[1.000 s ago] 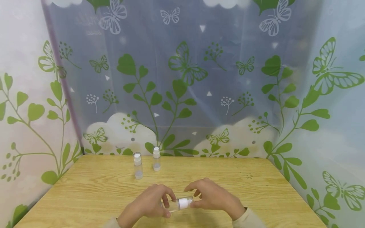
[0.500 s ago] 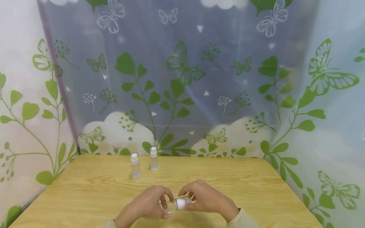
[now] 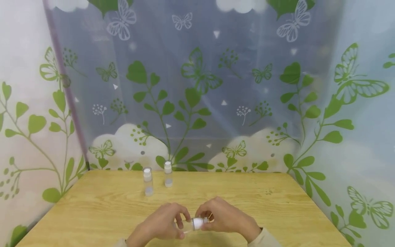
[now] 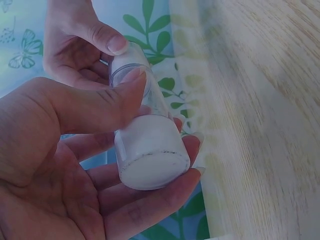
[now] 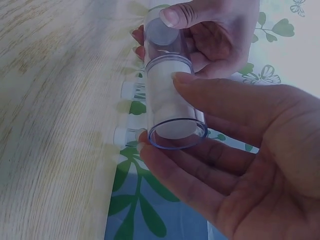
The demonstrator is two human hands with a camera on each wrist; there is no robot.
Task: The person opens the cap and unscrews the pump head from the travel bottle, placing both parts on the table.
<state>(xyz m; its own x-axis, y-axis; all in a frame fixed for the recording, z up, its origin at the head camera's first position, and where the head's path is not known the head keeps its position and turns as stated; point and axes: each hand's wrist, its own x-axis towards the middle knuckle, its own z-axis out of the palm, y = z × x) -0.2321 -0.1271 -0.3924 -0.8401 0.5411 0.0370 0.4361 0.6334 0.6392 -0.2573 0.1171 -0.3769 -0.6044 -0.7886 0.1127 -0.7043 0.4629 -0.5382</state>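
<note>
Both hands hold a small clear pump bottle (image 3: pixel 197 223), tilted nearly on its side above the table. In the left wrist view, the thumb and fingers of my left hand (image 3: pixel 165 221) grip its clear body, close to the white base (image 4: pixel 152 152). Around the clear cap (image 5: pixel 175 95) over the white pump end, my right hand (image 3: pixel 226 216) has its thumb on one side and fingers beneath, as the right wrist view shows. The cap's round rim faces the right palm. Whether the cap is turning cannot be seen.
Two similar bottles stand upright toward the back left of the wooden table (image 3: pixel 92 212): a nearer bottle (image 3: pixel 148 181) and a farther bottle (image 3: pixel 168 174). Behind the table hangs a printed curtain (image 3: pixel 234 113) with leaves and butterflies, and patterned sheets flank both sides.
The right hand's raised fingers have come down and curled round the cap end, where before mainly its thumb touched. The left hand keeps its grip on the bottle. The head view shifted slightly.
</note>
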